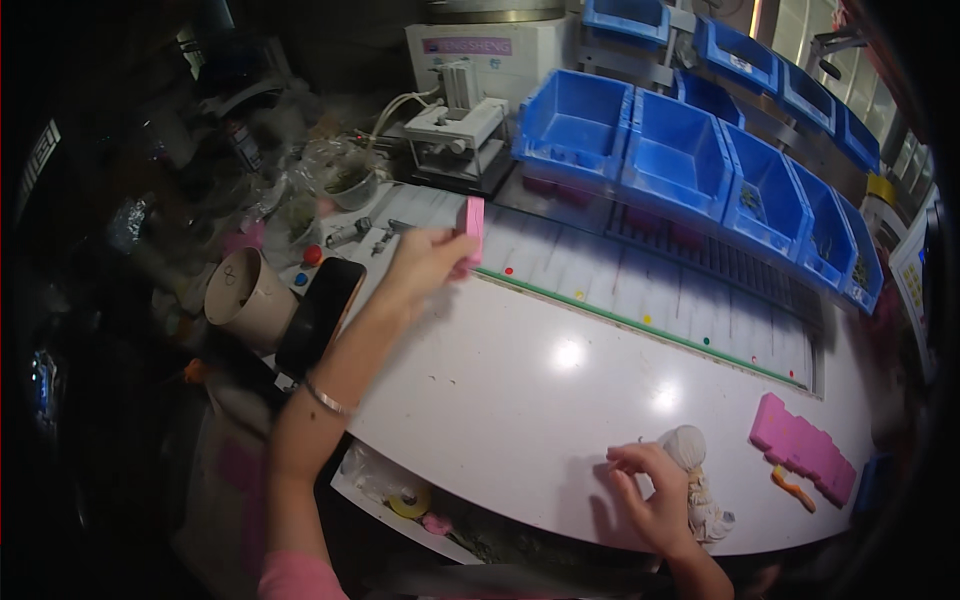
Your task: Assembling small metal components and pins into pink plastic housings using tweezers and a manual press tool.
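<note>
My left hand [432, 262] is closed around a small pink block [475, 220], held upright at the left end of a strip marked with coloured dots. My right hand [650, 492] hovers low over the front of the white table [480, 370]. Its fingers are half curled, with thumb and forefinger apart and nothing visible between them. Right beside it lies a whitish, crumpled cloth-like bundle [686, 447] with a rounded end. Farther right lie a pink piece with a stepped edge [798, 447] and a small orange-handled tool [794, 489].
Blue bins [680, 150] line the back, above a lined strip with a green edge [640, 328]. A small white press-like device [458, 135] stands behind my left hand. At left are a dark phone-like slab [322, 315], a beige cup [243, 295] and an open drawer [400, 522].
</note>
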`<state>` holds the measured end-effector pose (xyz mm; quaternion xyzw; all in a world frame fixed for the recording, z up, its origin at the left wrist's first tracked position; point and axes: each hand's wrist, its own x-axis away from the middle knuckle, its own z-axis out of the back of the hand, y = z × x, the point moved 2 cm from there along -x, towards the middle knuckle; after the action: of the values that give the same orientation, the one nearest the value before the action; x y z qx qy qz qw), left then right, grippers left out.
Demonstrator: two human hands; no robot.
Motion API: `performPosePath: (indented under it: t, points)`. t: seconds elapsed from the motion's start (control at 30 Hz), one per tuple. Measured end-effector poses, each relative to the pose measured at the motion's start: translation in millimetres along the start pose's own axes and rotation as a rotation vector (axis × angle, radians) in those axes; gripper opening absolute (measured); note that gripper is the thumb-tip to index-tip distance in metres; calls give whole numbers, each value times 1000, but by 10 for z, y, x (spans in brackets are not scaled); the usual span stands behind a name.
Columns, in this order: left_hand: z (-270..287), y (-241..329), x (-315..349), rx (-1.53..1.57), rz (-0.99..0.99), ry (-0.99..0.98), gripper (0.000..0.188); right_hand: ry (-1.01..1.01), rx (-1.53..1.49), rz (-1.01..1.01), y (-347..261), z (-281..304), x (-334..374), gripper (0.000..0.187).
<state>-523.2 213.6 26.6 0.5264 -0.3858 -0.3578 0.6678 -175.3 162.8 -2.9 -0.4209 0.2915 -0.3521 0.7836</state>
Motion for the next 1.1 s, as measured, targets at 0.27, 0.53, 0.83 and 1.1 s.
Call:
performPosePath:
  t: [0.27, 0.53, 0.83, 1.1]
  points:
    - [535, -7, -1148, -945, -229, 501, 46, -70, 72, 67, -221, 9, 49, 16]
    - [543, -267, -1403, -985, -396, 468, 39, -40, 138, 127, -263, 208, 44, 16]
    - [247, -158, -1215, -1344, -229, 278, 38, 236, 401, 156, 85, 995, 235, 14]
    - [197, -385, -1482, -1406, -296, 291, 51, 565, 741, -294, 592, 2198, 1212, 6]
